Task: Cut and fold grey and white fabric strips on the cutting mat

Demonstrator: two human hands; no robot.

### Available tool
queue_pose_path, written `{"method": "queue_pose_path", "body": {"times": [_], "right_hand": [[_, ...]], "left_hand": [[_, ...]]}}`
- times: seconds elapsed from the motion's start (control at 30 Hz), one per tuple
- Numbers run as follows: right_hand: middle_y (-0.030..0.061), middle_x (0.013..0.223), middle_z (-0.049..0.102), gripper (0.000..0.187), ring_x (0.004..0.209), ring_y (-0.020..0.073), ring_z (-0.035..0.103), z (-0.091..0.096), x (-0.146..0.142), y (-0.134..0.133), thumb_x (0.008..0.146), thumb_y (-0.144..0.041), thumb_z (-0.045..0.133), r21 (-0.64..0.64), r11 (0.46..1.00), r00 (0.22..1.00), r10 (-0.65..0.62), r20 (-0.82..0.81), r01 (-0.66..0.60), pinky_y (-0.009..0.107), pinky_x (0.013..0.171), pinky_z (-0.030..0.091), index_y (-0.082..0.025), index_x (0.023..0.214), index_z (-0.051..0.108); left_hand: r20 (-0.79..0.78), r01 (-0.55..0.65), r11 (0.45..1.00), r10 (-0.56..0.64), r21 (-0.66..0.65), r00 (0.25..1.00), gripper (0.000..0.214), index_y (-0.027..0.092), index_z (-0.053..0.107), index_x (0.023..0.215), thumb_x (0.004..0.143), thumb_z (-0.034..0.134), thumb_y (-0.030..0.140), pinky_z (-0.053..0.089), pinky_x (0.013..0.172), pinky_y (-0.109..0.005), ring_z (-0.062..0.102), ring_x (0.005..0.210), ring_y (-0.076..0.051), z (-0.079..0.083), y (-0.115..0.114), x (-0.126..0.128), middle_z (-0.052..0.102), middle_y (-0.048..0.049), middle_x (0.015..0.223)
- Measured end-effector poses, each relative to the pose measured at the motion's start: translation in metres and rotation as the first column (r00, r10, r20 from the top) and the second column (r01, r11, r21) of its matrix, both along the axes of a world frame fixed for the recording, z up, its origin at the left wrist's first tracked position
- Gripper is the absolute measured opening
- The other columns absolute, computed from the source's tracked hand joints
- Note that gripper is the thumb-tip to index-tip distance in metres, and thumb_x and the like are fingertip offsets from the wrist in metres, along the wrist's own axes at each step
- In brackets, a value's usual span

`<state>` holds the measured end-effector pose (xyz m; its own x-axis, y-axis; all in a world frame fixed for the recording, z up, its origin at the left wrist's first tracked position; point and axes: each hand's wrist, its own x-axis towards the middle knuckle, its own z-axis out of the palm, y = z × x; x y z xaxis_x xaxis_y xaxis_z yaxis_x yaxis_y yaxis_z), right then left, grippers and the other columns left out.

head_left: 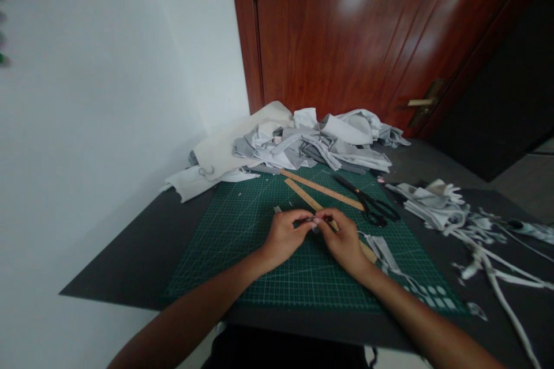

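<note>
My left hand (288,235) and my right hand (341,239) meet over the middle of a green cutting mat (225,242). The fingertips of both are pinched together on a small pale piece (315,228), mostly hidden by the fingers, so its kind does not show. Passing under my right hand is a wooden ruler (303,194), and a second wooden ruler (324,189) lies just beyond it. Black-handled scissors (372,204) rest to the right of the rulers. Close to my right wrist lie narrow grey fabric strips (385,252).
Grey and white fabric scraps (303,147) are heaped along the back of the dark table (142,253). More cloth pieces (435,204) and tangled pale strips (489,265) lie at the right. A white wall (108,69) bounds the left, a wooden door (329,29) the back.
</note>
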<state>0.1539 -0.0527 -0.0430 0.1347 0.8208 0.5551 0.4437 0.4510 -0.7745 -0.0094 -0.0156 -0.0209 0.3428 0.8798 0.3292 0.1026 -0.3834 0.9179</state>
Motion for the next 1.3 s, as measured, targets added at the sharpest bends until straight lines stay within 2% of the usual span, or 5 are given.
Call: {"method": "queue_pose_path", "body": {"times": [0.23,0.37,0.53,1.13,1.3], "right_hand": [[0.0041,0.093,0.074,0.022,0.087,0.0235,0.069,0.004,-0.005,0.0,0.088,-0.039,0.072,-0.069,0.997,0.981,0.022,-0.194,-0.036,0.04,0.083,0.055,-0.025,0.103,0.067],[0.0019,0.09,0.074,0.044,0.084,0.0238,0.071,0.003,-0.009,0.002,0.074,-0.044,0.085,-0.163,0.959,0.865,0.128,-0.484,-0.233,0.038,0.079,0.057,-0.026,0.108,0.063],[0.0,0.081,0.07,0.031,0.075,0.0181,0.063,-0.002,-0.009,0.004,0.073,-0.045,0.087,-0.209,0.92,0.758,0.128,-0.64,-0.331,0.032,0.076,0.051,-0.023,0.087,0.071],[-0.0026,0.065,0.061,0.032,0.065,0.016,0.052,0.002,-0.008,0.002,0.076,-0.048,0.082,-0.205,0.953,0.867,0.096,-0.49,-0.221,0.03,0.067,0.04,-0.021,0.068,0.068],[-0.0024,0.065,0.061,0.031,0.065,0.016,0.053,0.006,-0.011,-0.001,0.078,-0.047,0.081,-0.2,0.948,0.866,0.124,-0.484,-0.247,0.03,0.067,0.042,-0.021,0.069,0.067]], "left_hand": [[0.208,0.051,0.971,-0.001,-0.233,0.978,0.012,0.019,0.078,0.073,0.071,0.082,0.03,0.052,0.072,-0.03,0.068,0.071,-0.02,-0.003,0.008,0.004,0.077,-0.0061,0.078],[0.333,0.094,0.93,0.033,-0.357,0.943,0.027,0.015,0.076,0.075,0.065,0.088,0.037,0.049,0.066,-0.027,0.064,0.066,-0.016,-0.004,0.01,0.004,0.074,-0.0061,0.074],[0.399,0.154,0.888,0.036,-0.433,0.916,0.038,0.013,0.076,0.081,0.063,0.091,0.043,0.05,0.064,-0.026,0.064,0.066,-0.014,-0.003,0.008,0.002,0.074,-0.006,0.077],[0.44,0.287,0.81,-0.041,-0.511,0.897,0.047,0.011,0.075,0.093,0.062,0.093,0.041,0.055,0.068,-0.029,0.067,0.075,-0.017,-0.003,0.009,0.001,0.075,-0.0081,0.087],[0.401,0.23,0.862,-0.034,-0.452,0.915,0.041,0.01,0.078,0.083,0.067,0.09,0.046,0.054,0.071,-0.029,0.067,0.071,-0.016,-0.003,0.008,0.001,0.075,-0.0087,0.08]]}}
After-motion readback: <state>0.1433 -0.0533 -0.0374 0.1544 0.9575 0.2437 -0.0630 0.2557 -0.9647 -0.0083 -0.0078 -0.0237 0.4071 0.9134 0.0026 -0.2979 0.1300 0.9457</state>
